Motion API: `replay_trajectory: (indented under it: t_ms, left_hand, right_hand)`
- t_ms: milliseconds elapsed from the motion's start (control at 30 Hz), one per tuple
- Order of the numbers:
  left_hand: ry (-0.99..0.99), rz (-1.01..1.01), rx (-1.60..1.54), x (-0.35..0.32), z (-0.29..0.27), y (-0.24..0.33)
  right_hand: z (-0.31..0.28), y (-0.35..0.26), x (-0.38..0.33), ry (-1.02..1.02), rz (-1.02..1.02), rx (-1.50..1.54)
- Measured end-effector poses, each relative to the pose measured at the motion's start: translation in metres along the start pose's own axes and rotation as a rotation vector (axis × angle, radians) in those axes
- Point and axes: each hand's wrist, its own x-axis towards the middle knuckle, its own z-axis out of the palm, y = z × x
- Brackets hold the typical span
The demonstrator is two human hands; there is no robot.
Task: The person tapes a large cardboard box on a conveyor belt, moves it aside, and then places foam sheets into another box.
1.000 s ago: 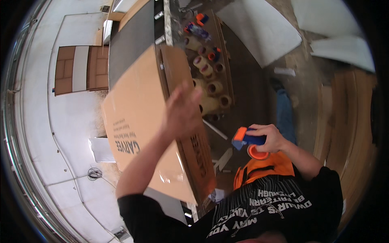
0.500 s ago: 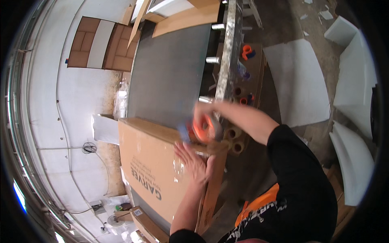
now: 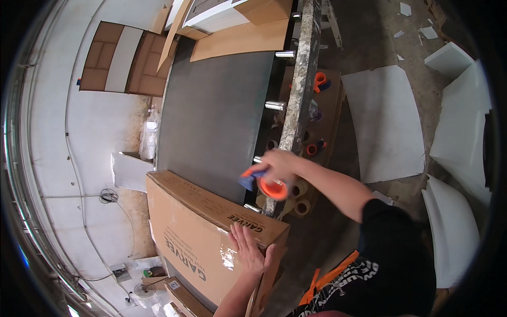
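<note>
A large brown cardboard carton [image 3: 185, 227] with dark print lies on a conveyor with a dark flat belt [image 3: 214, 105]. My left hand [image 3: 250, 253] rests on the carton near its right edge, fingers stretched out, beside a shiny strip of clear tape [image 3: 227, 255]. Beyond the carton's far end, above the conveyor's side rail, my right hand [image 3: 280, 165] grips a tape dispenser [image 3: 274, 189], orange and blue and somewhat blurred. The dispenser is apart from the carton. Its handle is mostly covered by my fingers.
Metal rollers [image 3: 275, 105] stick out beside the worn rail [image 3: 299, 100]. Below it, a shelf holds tape rolls [image 3: 302, 206] and another orange-blue dispenser [image 3: 320, 82]. An opened carton [image 3: 240, 39] sits farther along the belt. White foam pieces [image 3: 462, 119] lie at the right.
My right hand has pulled the tape dispenser away from the carton's far end, baring its printed flap. My left hand stays on the carton. The whole view has shifted a little.
</note>
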Motion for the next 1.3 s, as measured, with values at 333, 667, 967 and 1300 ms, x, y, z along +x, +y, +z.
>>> replay_trajectory:
  t_ms: [333,667,967,1300]
  left_hand:
    - [-0.069,0.043,0.003,-0.012,-0.008,-0.003]
    - [0.113,0.199,0.087,-0.029,0.000,-0.019]
    - [0.189,0.174,-0.187,0.142,-0.005,0.122]
    - [0.395,0.767,-0.578,0.393,0.041,0.208]
  right_hand:
    - [0.159,-0.084,-0.151,-0.376,0.022,-0.202]
    - [0.130,0.026,-0.197,-0.525,-0.264,-0.105]
    - [-0.149,0.047,-0.273,1.338,0.684,0.268]
    - [-0.267,-0.007,-0.161,1.086,0.323,0.389]
